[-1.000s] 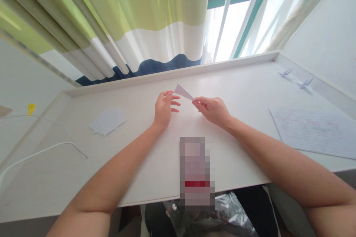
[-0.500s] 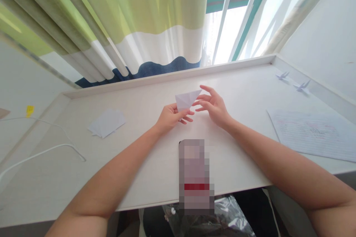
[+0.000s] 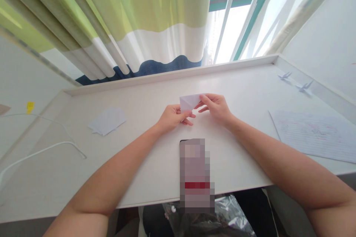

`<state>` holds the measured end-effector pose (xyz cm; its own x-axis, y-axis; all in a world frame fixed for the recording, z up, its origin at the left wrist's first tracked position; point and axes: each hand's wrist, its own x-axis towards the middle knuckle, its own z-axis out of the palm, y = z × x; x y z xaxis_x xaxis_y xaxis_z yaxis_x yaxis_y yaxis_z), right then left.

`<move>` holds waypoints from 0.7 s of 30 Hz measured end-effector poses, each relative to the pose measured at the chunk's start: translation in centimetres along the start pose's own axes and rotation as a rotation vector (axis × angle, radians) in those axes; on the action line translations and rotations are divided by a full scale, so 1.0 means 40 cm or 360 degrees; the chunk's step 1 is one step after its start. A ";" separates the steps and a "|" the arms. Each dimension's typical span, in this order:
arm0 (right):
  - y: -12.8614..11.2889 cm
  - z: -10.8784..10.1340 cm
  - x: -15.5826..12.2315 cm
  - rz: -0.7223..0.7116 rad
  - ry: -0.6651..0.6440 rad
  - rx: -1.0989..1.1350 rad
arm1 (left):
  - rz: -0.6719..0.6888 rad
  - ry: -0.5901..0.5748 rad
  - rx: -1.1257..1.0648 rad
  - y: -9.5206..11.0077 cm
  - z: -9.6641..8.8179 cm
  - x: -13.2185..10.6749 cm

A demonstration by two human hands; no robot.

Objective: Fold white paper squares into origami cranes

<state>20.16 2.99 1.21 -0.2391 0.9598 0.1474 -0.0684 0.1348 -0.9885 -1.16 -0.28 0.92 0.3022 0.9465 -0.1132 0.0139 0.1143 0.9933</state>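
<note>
A small folded piece of white paper [image 3: 190, 102], roughly triangular with creases showing, is held up over the desk between both hands. My left hand [image 3: 174, 116] grips its lower left part, thumb in front and fingers behind. At the upper right corner, my right hand [image 3: 215, 106] pinches the paper between thumb and index finger, its other fingers curled loosely below. Below the hands lies a phone [image 3: 194, 170] with a blurred-out screen, reaching the desk's front edge.
Loose white paper sheets [image 3: 108, 120] are stacked at the left, near a white cable [image 3: 55, 145]. Two small folded paper figures [image 3: 304, 87] stand at the far right, behind lined written sheets [image 3: 314, 133]. A raised rim [image 3: 172, 76] borders the white desk below the curtain [image 3: 155, 7].
My right hand has closed from spread fingers into a pinch on the paper's right corner. The paper has shifted slightly right and down in view; my left hand keeps its hold.
</note>
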 end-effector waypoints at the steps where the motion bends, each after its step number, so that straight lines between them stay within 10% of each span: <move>1: 0.000 -0.001 0.001 -0.0001 0.0030 0.0007 | -0.0020 -0.0024 -0.0001 0.002 -0.003 0.001; 15: 0.005 -0.023 0.023 0.0094 0.0274 0.0143 | -0.0145 -0.0157 0.0017 0.023 -0.033 0.004; 21: 0.024 -0.022 0.015 -0.0178 0.0032 -0.0224 | -0.0118 -0.0038 -0.0002 0.021 -0.031 0.004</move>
<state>20.81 3.92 0.32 -0.2178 0.9414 0.2574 0.0435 0.2729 -0.9611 -2.30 0.36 1.71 0.3231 0.9280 -0.1856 0.0359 0.1840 0.9823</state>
